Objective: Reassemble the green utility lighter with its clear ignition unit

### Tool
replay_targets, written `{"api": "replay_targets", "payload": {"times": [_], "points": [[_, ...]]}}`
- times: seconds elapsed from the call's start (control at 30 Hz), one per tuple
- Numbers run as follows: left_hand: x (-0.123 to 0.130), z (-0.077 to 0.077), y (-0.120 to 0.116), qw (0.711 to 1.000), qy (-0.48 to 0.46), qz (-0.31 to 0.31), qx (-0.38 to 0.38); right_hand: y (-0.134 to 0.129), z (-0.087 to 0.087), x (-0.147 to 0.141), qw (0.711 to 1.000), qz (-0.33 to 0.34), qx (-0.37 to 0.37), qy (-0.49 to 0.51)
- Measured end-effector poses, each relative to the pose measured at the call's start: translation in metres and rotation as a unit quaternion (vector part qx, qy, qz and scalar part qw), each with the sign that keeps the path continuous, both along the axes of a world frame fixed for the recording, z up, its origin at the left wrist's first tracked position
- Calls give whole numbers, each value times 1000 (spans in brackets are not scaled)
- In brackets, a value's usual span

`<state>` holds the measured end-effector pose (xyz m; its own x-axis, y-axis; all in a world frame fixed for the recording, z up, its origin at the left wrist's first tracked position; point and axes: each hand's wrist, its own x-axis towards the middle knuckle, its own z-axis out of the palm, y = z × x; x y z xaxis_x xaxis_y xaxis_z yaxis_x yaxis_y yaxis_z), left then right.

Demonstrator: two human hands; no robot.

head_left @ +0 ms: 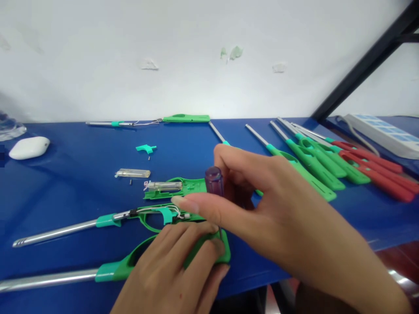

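My left hand (176,270) presses a green utility lighter (122,267) against the table, fingers over its handle, its metal tube pointing left. In my right hand (262,200) is a screwdriver (214,181) with a dark purple handle, held nearly upright. Its shaft comes down at the handle end of that lighter; my fingers partly hide the tip. Just beyond lies an opened lighter (166,214) with its teal trigger and wires showing. Behind that sits a green half shell (193,186) holding a clear fuel tank (165,186).
A loose clear tank (133,173), a teal trigger (146,148) and tiny metal parts lie at centre left. Another lighter (186,118) lies apart by the wall. Several green lighters (314,179) and red lighters (386,174) stand right, near a power strip (386,133). A white case (29,148) is left.
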<state>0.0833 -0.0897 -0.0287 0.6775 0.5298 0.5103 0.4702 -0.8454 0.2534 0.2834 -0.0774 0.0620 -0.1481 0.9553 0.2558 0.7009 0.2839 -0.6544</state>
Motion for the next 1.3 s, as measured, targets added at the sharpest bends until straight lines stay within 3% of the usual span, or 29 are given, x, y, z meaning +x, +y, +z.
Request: {"api": "replay_targets", "payload": {"times": [1.3], "points": [[1, 0, -3, 999, 10, 14, 38, 4, -4, 0, 1000, 0, -6, 6]]}}
